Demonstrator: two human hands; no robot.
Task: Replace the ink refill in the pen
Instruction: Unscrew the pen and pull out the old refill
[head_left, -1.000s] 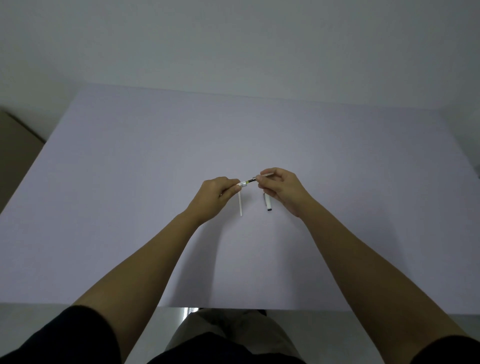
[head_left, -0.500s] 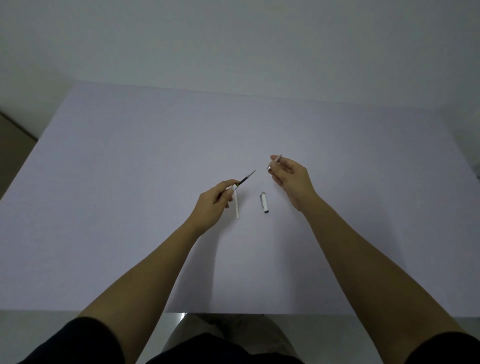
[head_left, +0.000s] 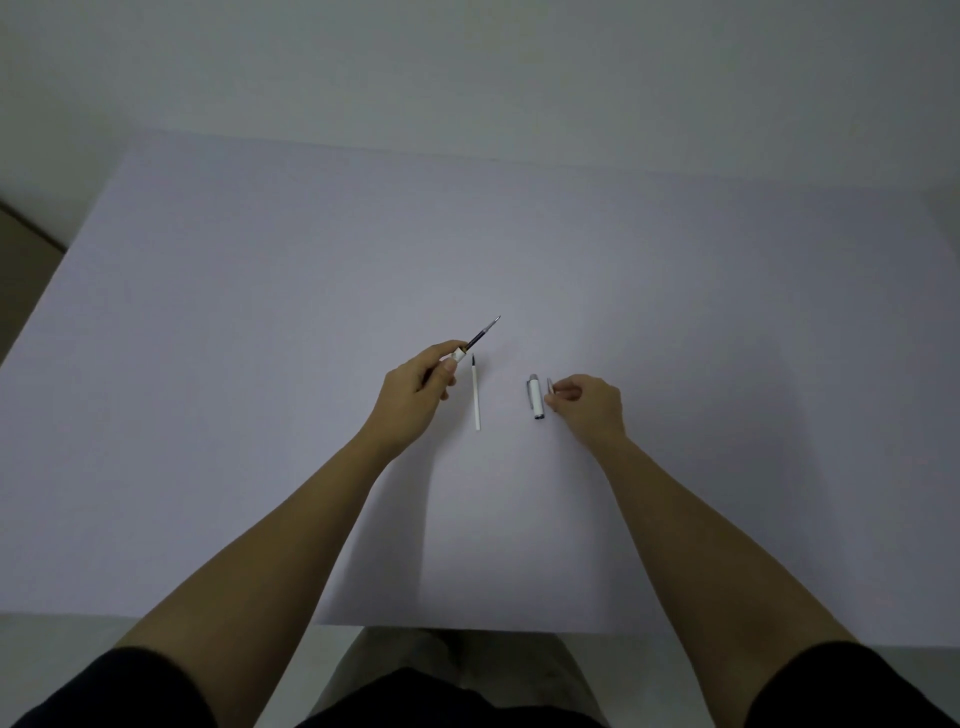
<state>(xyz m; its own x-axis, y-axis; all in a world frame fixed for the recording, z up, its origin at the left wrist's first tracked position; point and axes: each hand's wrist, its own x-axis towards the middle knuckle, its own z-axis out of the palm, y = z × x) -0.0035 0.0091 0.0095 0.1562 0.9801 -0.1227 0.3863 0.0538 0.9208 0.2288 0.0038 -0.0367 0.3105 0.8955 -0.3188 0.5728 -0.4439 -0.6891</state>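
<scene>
Lowered to mid-frame surface (head_left: 727, 312) beside cap (head_left: 535, 397), right hand (head_left: 584, 408) pinching small tip piece (head_left: 549, 385); left hand (head_left: 415, 392) fingers clamped on barrel (head_left: 458, 355), light, slick old refill (head_left: 483, 332) best pulled mid-shaft.

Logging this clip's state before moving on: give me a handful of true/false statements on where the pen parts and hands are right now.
1. The left hand holds the pen barrel with a dark refill sticking out. True.
2. A white refill lies on the table between the hands. True.
3. The right hand is raised high above the table. False: it is down at the surface, pinching the small tip piece.
4. The pen cap is in the left hand. False: it lies on the table beside the right hand.
</scene>
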